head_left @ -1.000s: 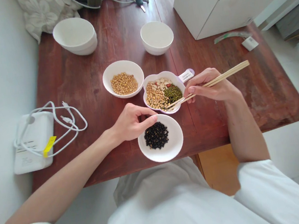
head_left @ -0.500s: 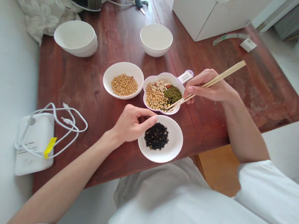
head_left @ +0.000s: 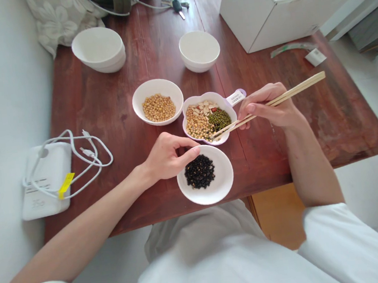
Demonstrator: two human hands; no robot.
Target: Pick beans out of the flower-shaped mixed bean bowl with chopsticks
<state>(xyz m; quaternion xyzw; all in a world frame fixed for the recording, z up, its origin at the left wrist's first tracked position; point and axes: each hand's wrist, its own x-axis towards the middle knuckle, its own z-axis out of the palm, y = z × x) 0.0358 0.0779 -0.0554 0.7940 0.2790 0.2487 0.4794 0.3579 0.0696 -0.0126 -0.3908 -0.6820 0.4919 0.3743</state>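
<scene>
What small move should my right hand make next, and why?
Perhaps gently pinch one of the mixed beans with the chopsticks: your right hand holds their tips low in the handled dish, while your left hand grips the near bowl, with black beans inside.

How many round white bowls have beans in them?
2. The black-bean bowl is in front, with the left hand at its rim; the yellow-bean bowl stands farther back, left of the handled dish.

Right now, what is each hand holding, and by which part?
The right hand holds the wooden chopsticks around mid-length; the left hand holds the white bowl of black beans by its far-left rim.
</scene>
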